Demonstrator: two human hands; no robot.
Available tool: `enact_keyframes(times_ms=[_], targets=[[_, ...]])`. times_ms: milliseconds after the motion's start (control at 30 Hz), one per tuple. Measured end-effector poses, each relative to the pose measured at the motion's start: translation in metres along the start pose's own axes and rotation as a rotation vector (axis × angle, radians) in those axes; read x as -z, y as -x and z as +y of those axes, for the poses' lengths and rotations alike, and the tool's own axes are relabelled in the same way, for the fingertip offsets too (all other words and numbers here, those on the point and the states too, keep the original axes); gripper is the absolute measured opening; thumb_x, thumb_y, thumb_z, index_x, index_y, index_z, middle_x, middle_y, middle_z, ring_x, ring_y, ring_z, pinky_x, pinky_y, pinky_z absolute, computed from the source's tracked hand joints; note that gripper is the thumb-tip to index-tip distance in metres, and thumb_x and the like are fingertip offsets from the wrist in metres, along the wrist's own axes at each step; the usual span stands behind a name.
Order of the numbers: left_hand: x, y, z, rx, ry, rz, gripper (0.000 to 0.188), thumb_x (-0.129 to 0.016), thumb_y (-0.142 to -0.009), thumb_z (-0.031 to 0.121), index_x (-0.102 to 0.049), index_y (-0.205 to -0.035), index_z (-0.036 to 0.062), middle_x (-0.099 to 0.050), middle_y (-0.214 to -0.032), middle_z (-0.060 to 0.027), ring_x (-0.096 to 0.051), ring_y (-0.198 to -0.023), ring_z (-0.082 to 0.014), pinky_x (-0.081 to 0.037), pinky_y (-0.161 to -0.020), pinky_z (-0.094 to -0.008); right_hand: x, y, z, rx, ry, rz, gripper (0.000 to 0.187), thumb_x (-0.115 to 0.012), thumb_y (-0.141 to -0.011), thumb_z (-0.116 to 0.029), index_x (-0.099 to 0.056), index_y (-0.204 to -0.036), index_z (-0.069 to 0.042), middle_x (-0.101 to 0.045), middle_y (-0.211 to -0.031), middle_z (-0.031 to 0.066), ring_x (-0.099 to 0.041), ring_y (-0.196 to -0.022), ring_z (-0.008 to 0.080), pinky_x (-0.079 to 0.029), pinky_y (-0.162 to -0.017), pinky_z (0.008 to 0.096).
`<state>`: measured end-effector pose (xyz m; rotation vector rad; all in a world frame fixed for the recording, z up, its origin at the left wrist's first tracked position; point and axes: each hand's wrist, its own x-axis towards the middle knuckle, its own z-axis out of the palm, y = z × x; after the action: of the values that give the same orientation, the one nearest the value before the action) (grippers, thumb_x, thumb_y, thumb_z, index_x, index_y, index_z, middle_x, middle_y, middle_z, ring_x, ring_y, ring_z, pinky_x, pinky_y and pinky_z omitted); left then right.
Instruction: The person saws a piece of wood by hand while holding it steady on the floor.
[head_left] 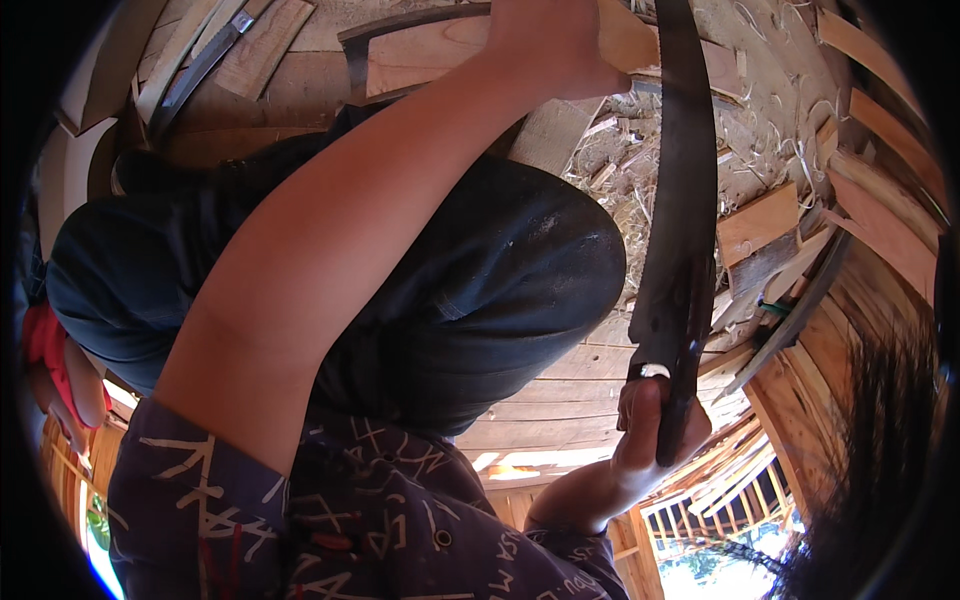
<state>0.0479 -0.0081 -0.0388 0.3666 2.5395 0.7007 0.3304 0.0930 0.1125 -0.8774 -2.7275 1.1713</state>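
Observation:
My right hand [655, 425] is closed round the dark handle of a handsaw [685, 150]. The long dark blade runs up out of the top edge of the picture, with fine teeth along its left side. My left arm reaches across my bent knee to the top. There my left hand [550, 45] lies on a pale wooden board [425, 50], its thumb side toward the saw and its fingers partly cut off by the frame. The blade passes close to the right of that hand, and I cannot tell whether it touches the board.
Shavings [620, 170] and offcuts [760, 225] cover the plank floor. A knife-like tool [205, 65] lies among strips at the upper left. A curved dark strip [800, 310] leans at the right. At the left edge are another person's hand [75, 435] and red clothing.

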Motion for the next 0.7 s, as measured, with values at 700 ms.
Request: enact_keyframes(times_ms=[700], targets=[[0.002,0.008,-0.006,-0.066,-0.030,0.003,0.093,-0.075,-0.070,0.049,-0.041,-0.139,-0.0041,-0.053,-0.132,-0.0168,-0.049,-0.128,-0.0283,-0.033,-0.107,-0.0512,-0.046,-0.084,-0.011,0.071,-0.107,-0.072,0.031,-0.061,-0.094,-0.010,-0.046,-0.068,-0.004,-0.038,-0.048,-0.0001,-0.030,-0.038,0.0053,-0.020,-0.038,0.0235]])
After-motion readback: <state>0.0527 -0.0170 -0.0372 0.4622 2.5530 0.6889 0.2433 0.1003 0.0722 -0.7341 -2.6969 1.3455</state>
